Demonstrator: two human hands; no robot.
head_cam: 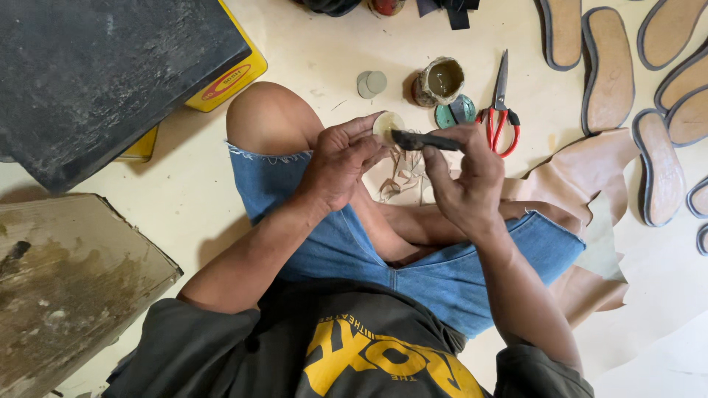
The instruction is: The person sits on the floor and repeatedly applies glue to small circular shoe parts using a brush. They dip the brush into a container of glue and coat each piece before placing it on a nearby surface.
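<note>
Sitting: a person sits cross-legged on a pale floor (332, 51) in cut-off blue denim shorts (442, 273).
Far left: a dark slab (103, 74) lies on a yellow box (228, 77), and a dirty brown board (66, 295) sits lower down.
Left hand: the left hand (335, 166) is curled, with its fingertips pinching a small pale round piece (387, 125).
Round piece: it is held up in front of the knees, right against the dark tool.
Right hand: the right hand (461, 177) is closed tight around a dark flat tool (424, 140), whose tip touches the round piece.
Under the hands: thin tan scraps (402, 177) lie in a little heap.
Behind the hands: two grey discs (371, 83), a messy glue pot (440, 79) and a green lid (453, 114).
Right: red-handled scissors (500, 110) lie by a tan leather sheet (582, 166).
Far right: many tan shoe soles (608, 70) with dark edges lie in rows.
</note>
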